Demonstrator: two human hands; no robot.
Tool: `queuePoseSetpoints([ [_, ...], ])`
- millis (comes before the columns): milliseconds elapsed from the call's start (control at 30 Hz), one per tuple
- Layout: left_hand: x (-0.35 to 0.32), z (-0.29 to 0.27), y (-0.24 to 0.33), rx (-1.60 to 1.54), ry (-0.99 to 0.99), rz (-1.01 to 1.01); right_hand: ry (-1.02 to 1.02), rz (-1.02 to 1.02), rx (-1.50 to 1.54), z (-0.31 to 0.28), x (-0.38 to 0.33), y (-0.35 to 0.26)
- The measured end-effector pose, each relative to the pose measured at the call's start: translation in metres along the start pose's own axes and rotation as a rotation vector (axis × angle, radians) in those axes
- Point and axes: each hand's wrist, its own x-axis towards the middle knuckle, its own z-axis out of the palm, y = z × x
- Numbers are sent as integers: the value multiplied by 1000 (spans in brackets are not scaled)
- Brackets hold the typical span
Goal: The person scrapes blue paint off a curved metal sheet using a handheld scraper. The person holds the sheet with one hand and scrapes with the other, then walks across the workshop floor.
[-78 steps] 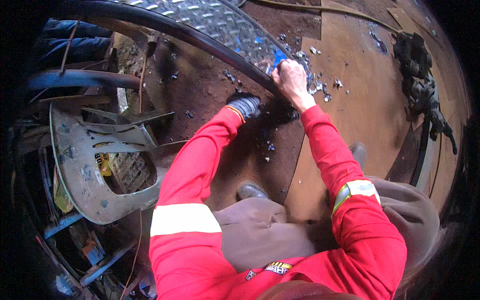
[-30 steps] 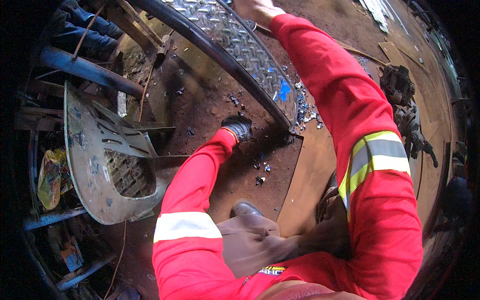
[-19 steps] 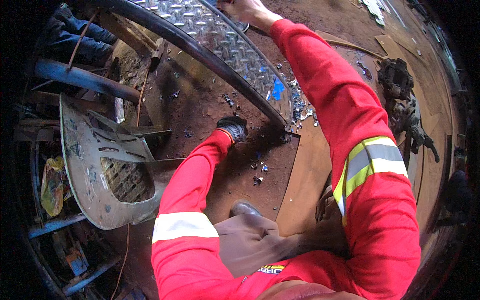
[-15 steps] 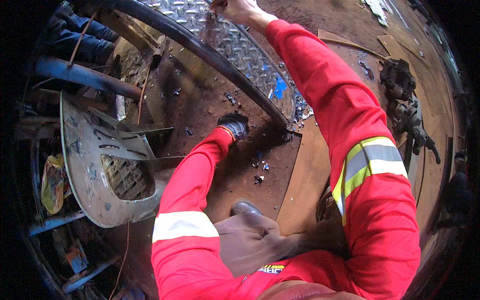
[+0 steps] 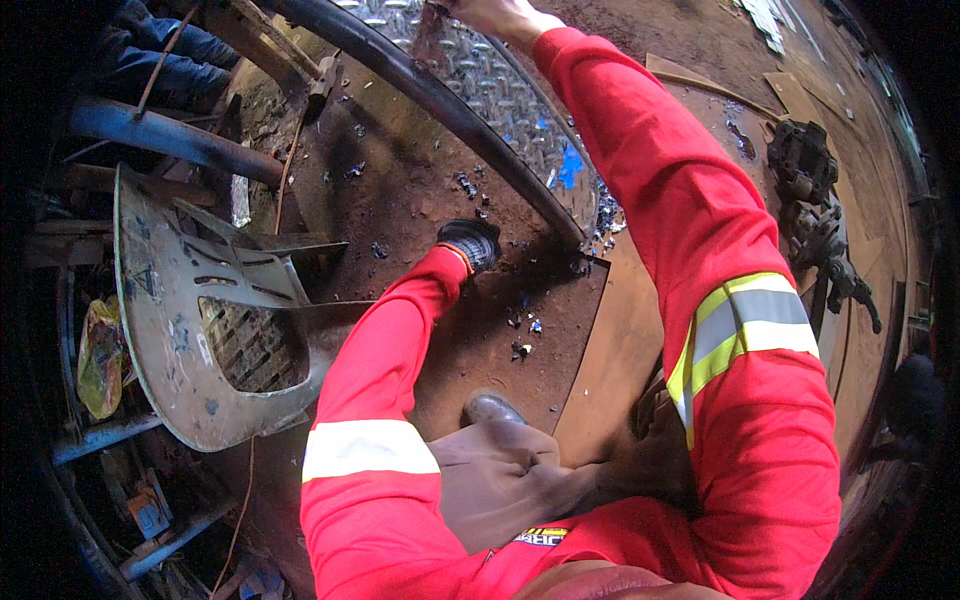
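Note:
My left hand (image 5: 470, 243) wears a dark glove and rests on the rusty ground, fingers curled under, just short of a thick dark curved pipe (image 5: 470, 110). Small blue and grey shards (image 5: 522, 330) lie scattered on the ground near it. My right hand (image 5: 495, 14) is bare and stretched far forward over a steel tread plate (image 5: 500, 95) beyond the pipe, at the top edge of the view. Its fingers are partly cut off, with a rusty-brown scrap (image 5: 430, 30) beside them; whether it grips that scrap is unclear. A blue patch (image 5: 568, 168) shows on the plate.
A bent grey metal panel (image 5: 170, 330) with a mesh opening lies at left among pipes and scrap. A flat rusty plate (image 5: 625, 340) lies under my right arm. A dark machine part with chain (image 5: 815, 215) sits at right. My shoe (image 5: 490, 408) and knees are below.
My right hand left the blue shards by the pipe and reached far forward over the tread plate. My left hand has stayed on the ground.

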Motion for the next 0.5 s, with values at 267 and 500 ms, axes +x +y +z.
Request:
queuePoseSetpoints([
  [267,0,4,-5,1,-20,-16,-143,198,185,-6,3,-7],
  [500,3,-3,-1,-6,-14,-1,-91,-120,13,-5,2,1],
])
